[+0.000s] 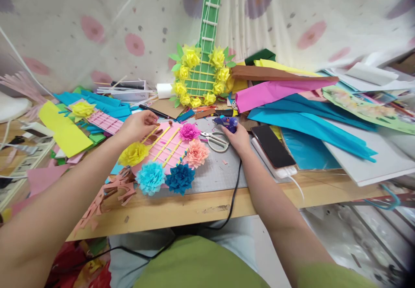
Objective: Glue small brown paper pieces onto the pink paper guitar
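My right hand (239, 139) is wrapped round a dark blue-purple hot glue gun (229, 123), its black cord running down over the table edge. Over the upper left of a pink paper guitar (173, 136), my left hand (145, 123) has its fingertips pinched together beside small brown pieces; what it holds is too small to make out. Yellow strips cross the guitar's body. Along its rim sit paper flowers: yellow (133, 153), light blue (151, 178), dark blue (180, 178), peach (197, 152) and magenta (189, 131). Scissors (218, 141) with pale handles lie between the guitar and the glue gun.
A green paper guitar (202, 78) ringed with yellow flowers stands against the curtain. Folded crepe paper (285, 90) piles up at right, behind a phone (274, 146) on a white power bank. Yellow paper (65, 129) and a power strip (19, 182) lie at left; brown scraps (121, 186) near the front edge.
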Action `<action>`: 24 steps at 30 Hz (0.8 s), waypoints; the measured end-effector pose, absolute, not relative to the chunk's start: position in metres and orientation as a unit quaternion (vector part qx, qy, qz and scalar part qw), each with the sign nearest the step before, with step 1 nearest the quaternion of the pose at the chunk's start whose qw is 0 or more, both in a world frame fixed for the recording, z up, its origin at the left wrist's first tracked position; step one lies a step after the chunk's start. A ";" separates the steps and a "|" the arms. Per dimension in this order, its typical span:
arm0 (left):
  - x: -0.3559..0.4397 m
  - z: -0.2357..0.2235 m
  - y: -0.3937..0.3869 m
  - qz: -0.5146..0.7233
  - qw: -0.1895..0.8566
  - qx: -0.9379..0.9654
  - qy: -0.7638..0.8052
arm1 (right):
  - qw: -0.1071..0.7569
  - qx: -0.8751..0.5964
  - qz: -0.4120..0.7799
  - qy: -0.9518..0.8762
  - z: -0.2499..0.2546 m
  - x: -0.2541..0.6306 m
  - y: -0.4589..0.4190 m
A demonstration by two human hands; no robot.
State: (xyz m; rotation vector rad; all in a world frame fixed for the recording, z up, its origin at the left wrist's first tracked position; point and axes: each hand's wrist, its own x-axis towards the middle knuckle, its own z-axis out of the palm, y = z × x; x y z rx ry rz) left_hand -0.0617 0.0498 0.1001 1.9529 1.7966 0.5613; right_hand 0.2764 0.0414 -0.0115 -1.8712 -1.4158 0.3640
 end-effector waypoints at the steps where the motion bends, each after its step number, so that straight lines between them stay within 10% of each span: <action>1: -0.059 0.102 0.049 0.213 0.225 0.694 0.650 | 0.362 -0.736 0.143 -0.553 -0.012 0.276 0.042; 11: -0.025 0.100 0.034 0.269 0.412 0.617 0.614 | 0.558 -0.606 0.268 -0.500 0.006 0.261 0.030; 24: -0.003 0.084 0.033 0.265 0.371 0.652 0.606 | 0.454 -0.465 0.430 -0.628 0.030 0.235 0.005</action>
